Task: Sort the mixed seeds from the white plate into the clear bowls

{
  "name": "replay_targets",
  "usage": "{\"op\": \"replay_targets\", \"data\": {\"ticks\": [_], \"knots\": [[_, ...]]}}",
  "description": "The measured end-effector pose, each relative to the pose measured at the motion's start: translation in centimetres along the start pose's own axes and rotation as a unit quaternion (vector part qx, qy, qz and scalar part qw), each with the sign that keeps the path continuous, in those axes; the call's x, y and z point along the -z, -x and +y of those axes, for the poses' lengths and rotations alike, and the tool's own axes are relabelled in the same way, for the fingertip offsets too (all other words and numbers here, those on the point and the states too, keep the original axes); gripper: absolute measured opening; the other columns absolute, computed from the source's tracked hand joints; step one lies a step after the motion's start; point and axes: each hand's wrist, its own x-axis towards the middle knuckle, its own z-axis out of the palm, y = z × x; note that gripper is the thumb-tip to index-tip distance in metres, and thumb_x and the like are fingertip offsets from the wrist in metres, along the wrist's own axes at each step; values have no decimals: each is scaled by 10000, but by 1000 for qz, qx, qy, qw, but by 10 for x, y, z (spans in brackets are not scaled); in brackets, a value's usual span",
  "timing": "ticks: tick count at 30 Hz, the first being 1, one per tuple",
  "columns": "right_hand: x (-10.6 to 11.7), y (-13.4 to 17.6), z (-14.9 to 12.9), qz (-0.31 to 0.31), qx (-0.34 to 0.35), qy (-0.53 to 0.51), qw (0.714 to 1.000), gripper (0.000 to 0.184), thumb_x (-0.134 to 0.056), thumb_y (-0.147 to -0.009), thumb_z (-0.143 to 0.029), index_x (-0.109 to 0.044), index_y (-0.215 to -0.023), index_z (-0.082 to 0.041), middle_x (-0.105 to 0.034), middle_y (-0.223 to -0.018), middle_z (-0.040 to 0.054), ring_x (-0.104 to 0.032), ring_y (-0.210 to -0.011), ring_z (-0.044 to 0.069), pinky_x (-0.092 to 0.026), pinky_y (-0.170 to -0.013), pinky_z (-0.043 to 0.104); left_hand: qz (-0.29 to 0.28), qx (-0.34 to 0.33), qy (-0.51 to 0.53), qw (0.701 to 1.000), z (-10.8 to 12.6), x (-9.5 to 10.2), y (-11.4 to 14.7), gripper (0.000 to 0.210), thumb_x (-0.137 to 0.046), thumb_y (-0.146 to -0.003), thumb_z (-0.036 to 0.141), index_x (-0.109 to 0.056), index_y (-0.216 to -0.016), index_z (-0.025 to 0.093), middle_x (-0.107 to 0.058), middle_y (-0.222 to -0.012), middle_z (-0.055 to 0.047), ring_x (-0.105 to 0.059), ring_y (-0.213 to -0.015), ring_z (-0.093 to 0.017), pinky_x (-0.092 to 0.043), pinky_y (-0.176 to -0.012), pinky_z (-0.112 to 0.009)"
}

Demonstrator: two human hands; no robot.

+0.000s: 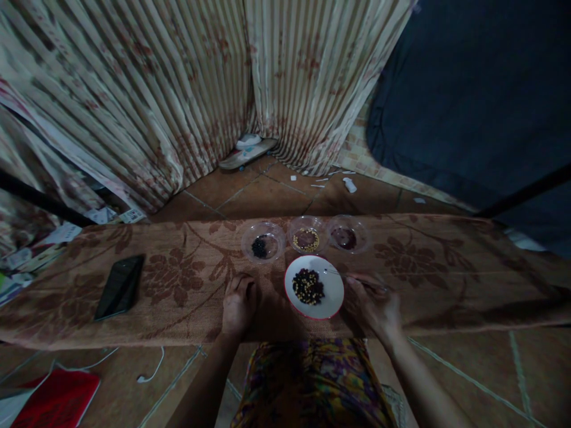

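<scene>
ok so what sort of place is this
Probably a room in a home: floral striped curtains hang to a tiled floor, and what looks like a skateboard lies at their foot.

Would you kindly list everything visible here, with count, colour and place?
bowl: one, white, red-rimmed, front middle
mixed beans: many, dark and yellow, bowl
dishes: three, clear, behind bowl
black beans: many, left dish
yellow beans: many, middle dish
dark red beans: many, right dish
tweezers: one, greyish, over bowl
phone: one, black, left
tablecloth: one, brown, beneath dishes
curtains: several, cream striped, behind
fabric: one, dark blue, upper right
skateboard: one, pale, floor behind
white scraps: several, floor behind
papers: several, mixed, left edge
cable: perhaps one, white, lower left
red item: one, lower left
floor: one, brown tiled, below
clothing: multicoloured, bottom middle
left hand: one, left of bowl
right hand: one, gripping tweezers
</scene>
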Motion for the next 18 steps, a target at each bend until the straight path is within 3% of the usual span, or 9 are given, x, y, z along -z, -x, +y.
{"op": "replay_targets", "data": {"ticks": [7, 10, 14, 18], "knots": [[20, -62, 0, 166, 74, -35, 983, 252, -703, -811, -420, -743, -787, -172, -725, -821, 82, -667, -791, 208, -528, -761, 366, 13, -10, -5, 1000, -3, -1, -1, 163, -489, -938, 274, -633, -978, 209, -672, -1015, -79, -623, -948, -227, -520, -855, -360], [20, -76, 7, 201, 69, -50, 976, 239, -727, -786, -398, -737, -792, -159, -722, -806, 82, -664, -778, 206, -527, -756, 369, 13, -16, -7, 1000, -5, -2, -2, 160, -485, -940, 271, -630, -960, 208, -670, -998, -76, -620, -937, -227, -519, -860, -361], [17, -66, 5, 210, 42, -64, 975, 227, -730, -772, -385, -744, -775, -158, -736, -818, 89, -672, -777, 211, -534, -759, 376, 14, -23, -10, 1000, -6, -2, -1, 154, -488, -938, 265, -628, -972, 210, -670, -994, -74, -622, -929, -225, -518, -856, -357], [14, -35, 0, 153, 5, -62, 986, 205, -739, -763, -385, -758, -764, -181, -746, -810, 80, -681, -791, 225, -536, -771, 382, 4, -8, -9, 1000, -4, -2, -1, 149, -490, -937, 256, -624, -986, 212, -669, -1006, -70, -621, -954, -228, -513, -869, -357]]}}
